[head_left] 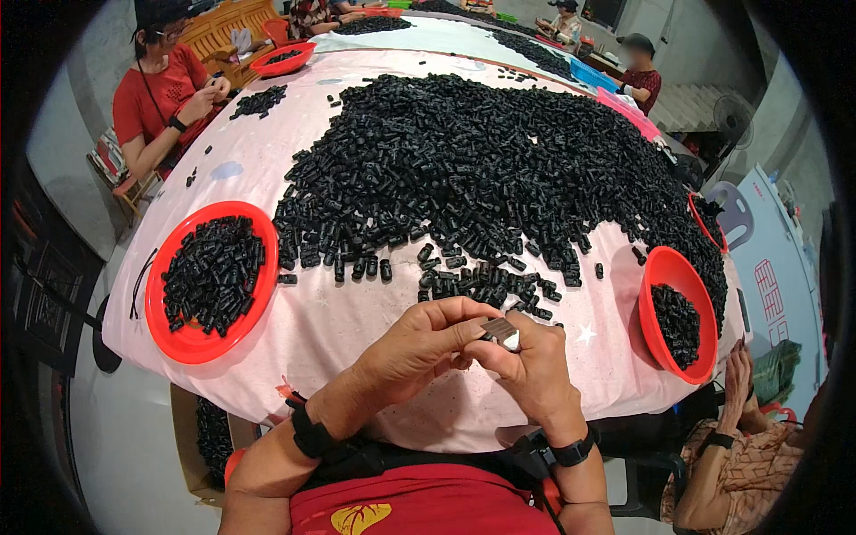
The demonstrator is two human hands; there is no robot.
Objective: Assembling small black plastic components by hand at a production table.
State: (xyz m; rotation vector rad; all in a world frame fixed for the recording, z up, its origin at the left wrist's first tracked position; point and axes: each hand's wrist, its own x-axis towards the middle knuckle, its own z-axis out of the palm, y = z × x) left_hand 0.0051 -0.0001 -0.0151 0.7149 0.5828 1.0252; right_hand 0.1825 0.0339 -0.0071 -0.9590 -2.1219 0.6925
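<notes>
My left hand [403, 355] and my right hand [537, 367] meet above the near edge of the table. Pinched between their thumbs and fingers is a small ridged dark-brown piece [499, 331] with a white patch at its lower right end. Its exact kind I cannot make out, and my fingers hide part of it. Just beyond my fingertips lies a loose cluster of short black cylindrical parts [459, 278]. Behind it spreads a large heap of the same black parts [464, 160].
A red basin [269, 259] of black parts stands at left, another red basin [655, 267] at right. A pale pink cloth [348, 312] covers the table. A cardboard box [187, 446] sits below left. Other people work around the table, including one in red [147, 111] at far left.
</notes>
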